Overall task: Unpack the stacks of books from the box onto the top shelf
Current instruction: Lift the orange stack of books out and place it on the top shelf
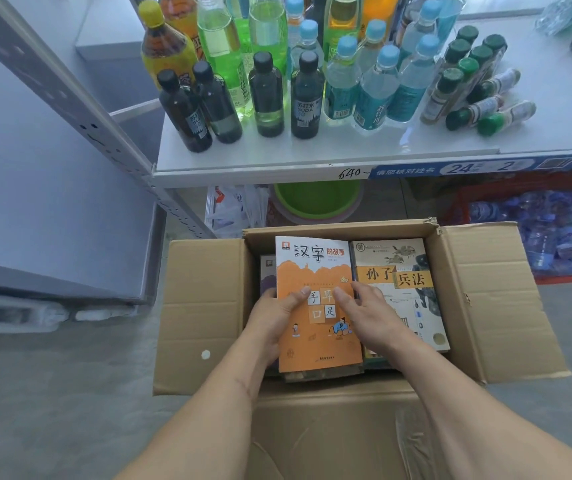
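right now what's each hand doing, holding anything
Left hand: grips the left edge of the orange book, thumb on its cover.
Right hand: open, fingers lying flat on the same book's right edge.

The orange book [315, 303] in the box reads 汉字的故事, with 手, 耳, 口, 足 in squares lower down. The pale book [402, 271] to its right reads 孙子兵法. A dark bottle [307, 98] on the far shelf says 苏打水 SUDA. The shelf edge [277, 174] carries handwritten "640"; the blue strip [485, 167] right of it shows 24 and 2, and possibly 请您核对姓名.
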